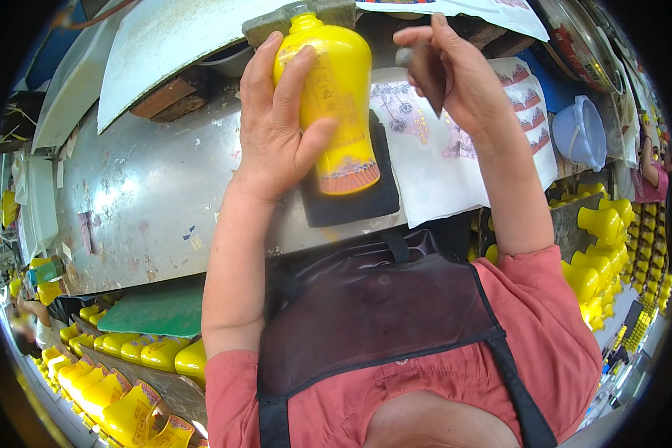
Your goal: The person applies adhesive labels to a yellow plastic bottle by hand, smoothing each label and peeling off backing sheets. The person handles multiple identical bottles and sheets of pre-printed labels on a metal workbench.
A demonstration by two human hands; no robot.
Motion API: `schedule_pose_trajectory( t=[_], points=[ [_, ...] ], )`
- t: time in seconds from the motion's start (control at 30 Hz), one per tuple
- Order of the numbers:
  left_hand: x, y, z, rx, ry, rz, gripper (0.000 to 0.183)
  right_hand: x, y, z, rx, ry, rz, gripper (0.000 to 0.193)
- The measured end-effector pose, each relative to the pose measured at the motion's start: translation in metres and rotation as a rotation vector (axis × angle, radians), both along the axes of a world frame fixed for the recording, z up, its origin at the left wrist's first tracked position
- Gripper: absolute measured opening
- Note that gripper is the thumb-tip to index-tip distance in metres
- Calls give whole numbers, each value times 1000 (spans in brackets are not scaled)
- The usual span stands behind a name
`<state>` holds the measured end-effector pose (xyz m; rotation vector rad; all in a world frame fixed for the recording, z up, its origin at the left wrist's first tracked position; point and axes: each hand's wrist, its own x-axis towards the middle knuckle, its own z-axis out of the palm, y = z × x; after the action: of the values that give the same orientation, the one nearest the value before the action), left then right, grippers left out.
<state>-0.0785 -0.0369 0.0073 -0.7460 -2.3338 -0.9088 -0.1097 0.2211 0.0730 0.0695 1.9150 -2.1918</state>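
Note:
A glossy yellow vase-shaped bottle [343, 82] lies on its back, base toward me, with a patterned band around its foot and a decal on its front. My left hand [269, 142] grips its left side, fingers over the body and thumb across the front. Its neck rests at a grey padded support [265, 28], and a black pad [351, 211] lies under the base. Raised to the right of the bottle, my right hand [470, 89] pinches a dark brown flat blade-like piece [430, 75], blurred, apart from the bottle.
Printed decal sheets [448, 179] lie right of the pad on the metal table [142, 194]. A pale blue bucket [579, 134] stands at the right edge. Rows of yellow bottles [601, 257] flank me on both sides. A green board [153, 310] lies at lower left.

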Motion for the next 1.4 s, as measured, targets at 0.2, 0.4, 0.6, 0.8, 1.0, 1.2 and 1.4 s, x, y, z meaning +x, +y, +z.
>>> schedule_pose_trajectory(
  t=[0.2,0.4,0.6,0.8,1.0,1.2,1.4],
  points=[
    [0,-1,1,17,0,-4,69,10,-7,25,-5,339,351,32],
    [-1,-1,2,25,10,-11,71,12,-19,28,178,370,346,33],
    [-2,0,2,28,11,-7,71,12,-21,17,176,375,325,32],
    [0,3,2,26,18,10,72,10,-22,20,233,359,315,32],
    [0,3,3,27,25,11,72,8,-22,19,247,373,319,31],
    [-1,2,-3,9,27,19,76,10,-30,17,333,659,271,30],
    [1,5,-11,96,61,70,92,4,-30,19,839,1217,81,33]
  ],
)
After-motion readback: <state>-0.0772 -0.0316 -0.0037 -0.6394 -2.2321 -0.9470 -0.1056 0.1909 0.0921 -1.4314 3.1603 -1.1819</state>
